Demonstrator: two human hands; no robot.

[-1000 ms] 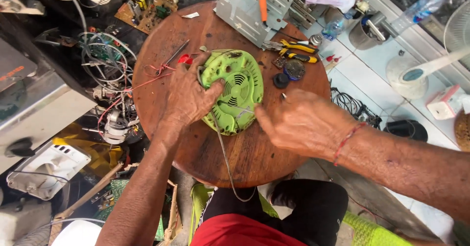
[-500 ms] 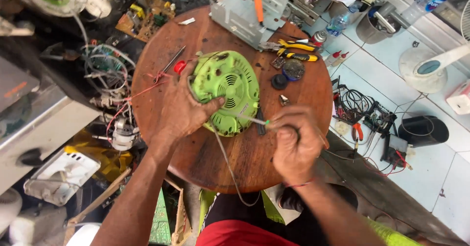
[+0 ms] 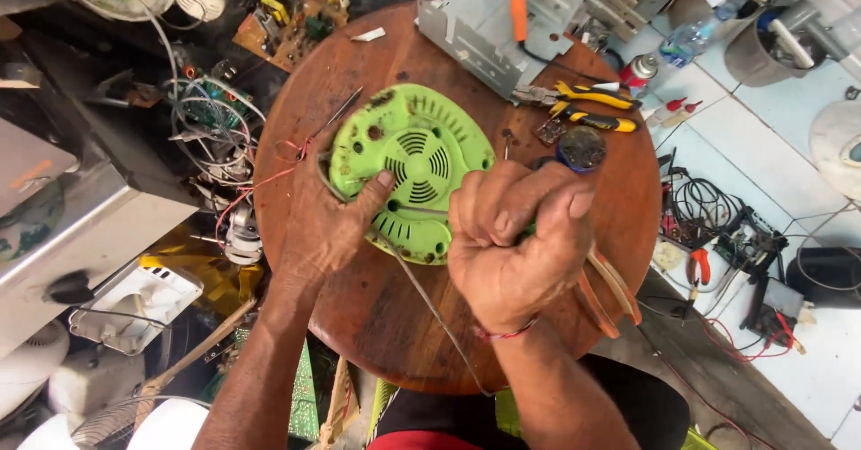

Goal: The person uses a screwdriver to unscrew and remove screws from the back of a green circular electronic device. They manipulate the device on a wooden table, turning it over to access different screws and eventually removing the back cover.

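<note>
Left hand flat on left side of green round plastic housing, fingers spread, thumb pressed onto its slotted face, pinning it down. Right hand curled tight in a fist around a screwdriver, handle mostly hidden in the palm, thin metal shaft sticking out leftward across the housing's lower half, tip near left thumb. Red thread bracelet on right wrist.

Housing lying face up near centre of round wooden table, slightly toward far-left side, vent slots in middle, rust-brown stains around rim. Thin grey cord running from under housing toward near table edge. Red wires trailing off housing's left side over table edge.

Yellow-handled pliers on far right of table, just beside a small dark round part. Grey metal chassis on far edge, orange-handled tool lying across it. Small white scrap at far-left rim.

Circuit board and tangled wiring on clutter left of table. White fan parts lower left. Tiled floor on right with black cables, red-handled cutters, plastic bottle.
</note>
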